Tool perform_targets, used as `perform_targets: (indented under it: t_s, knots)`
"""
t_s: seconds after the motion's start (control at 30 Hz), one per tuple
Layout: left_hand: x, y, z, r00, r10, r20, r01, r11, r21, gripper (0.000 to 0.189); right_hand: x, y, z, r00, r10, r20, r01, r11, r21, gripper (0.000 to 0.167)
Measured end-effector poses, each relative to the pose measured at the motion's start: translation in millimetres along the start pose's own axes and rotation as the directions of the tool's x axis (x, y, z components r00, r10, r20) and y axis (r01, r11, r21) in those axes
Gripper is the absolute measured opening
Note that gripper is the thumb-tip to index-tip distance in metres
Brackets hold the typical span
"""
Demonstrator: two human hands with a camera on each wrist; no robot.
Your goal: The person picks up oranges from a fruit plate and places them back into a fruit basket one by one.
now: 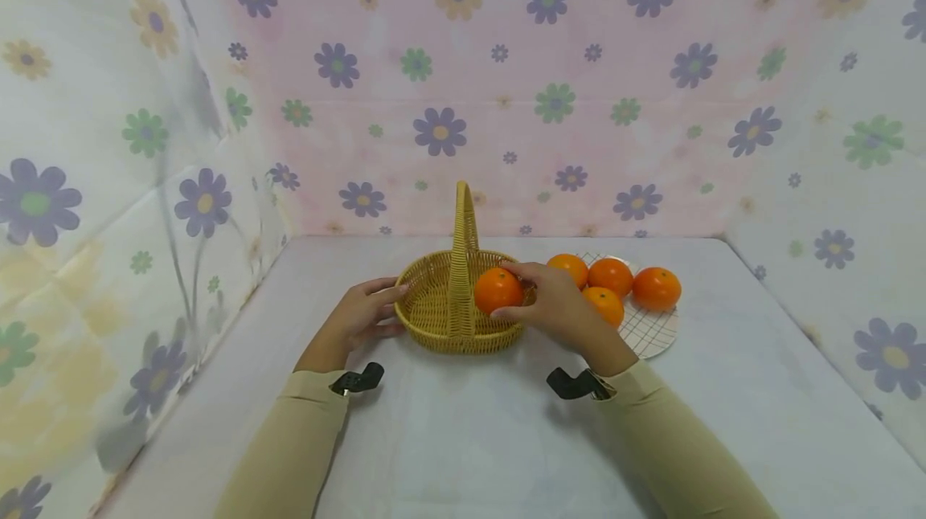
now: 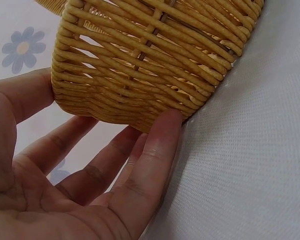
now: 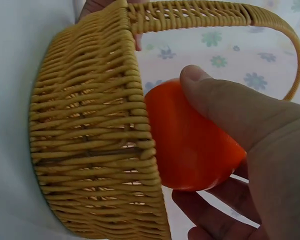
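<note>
A yellow wicker basket point(image 1: 432, 340) with a tall arched handle stands on the table. My left hand point(image 1: 365, 314) holds its left end, the thumb over the rim and the other fingers spread along the outer wall point(image 2: 140, 65). In my right hand point(image 1: 560, 306) is a glossy orange point(image 1: 497, 292), gripped between thumb and fingers. That orange point(image 3: 187, 142) is at the basket's right end, above the rim in the right wrist view. Several more oranges point(image 1: 656, 288) lie to the right, on a white plate with a grid pattern point(image 1: 654, 334), partly behind my right hand.
A white cloth covers the table point(image 1: 463, 439). Flower-printed curtains point(image 1: 499, 133) close off the back and both sides. The basket's handle point(image 1: 460, 246) rises between my two hands. Dark wrist mounts point(image 1: 575, 384) stick out inward from both sleeves.
</note>
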State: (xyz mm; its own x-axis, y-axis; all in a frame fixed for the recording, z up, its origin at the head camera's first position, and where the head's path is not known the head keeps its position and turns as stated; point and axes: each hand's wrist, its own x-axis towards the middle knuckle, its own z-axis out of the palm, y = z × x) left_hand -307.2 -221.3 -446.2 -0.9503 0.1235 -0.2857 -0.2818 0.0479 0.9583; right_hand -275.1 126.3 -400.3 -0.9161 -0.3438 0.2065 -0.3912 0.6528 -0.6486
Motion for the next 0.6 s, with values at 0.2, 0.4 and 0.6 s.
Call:
perform_targets:
  t_s: [0.2, 0.4, 0.6]
  knots:
    - [-0.1, -0.1, -1.3, 1.000, -0.007, 0.006, 0.007, 1.000, -0.001, 0.065, 0.1, -0.6, 8.2, 1.000, 0.010, 0.020, -0.009, 0.998, -0.065, 0.089]
    - [1.0, -0.4, -2.0, 1.000, -0.001, 0.015, 0.001, 1.000, -0.005, 0.065, 0.6, -1.9, 11.5, 0.999, 0.022, 0.026, -0.020, 0.994, -0.104, 0.088]
    - [2.3, -0.4, -1.2, 1.000, -0.013, 0.006, 0.013, 1.000, -0.009, 0.067, -0.7, -4.5, 13.3, 0.998, 0.036, 0.048, -0.029, 0.990, -0.138, 0.087]
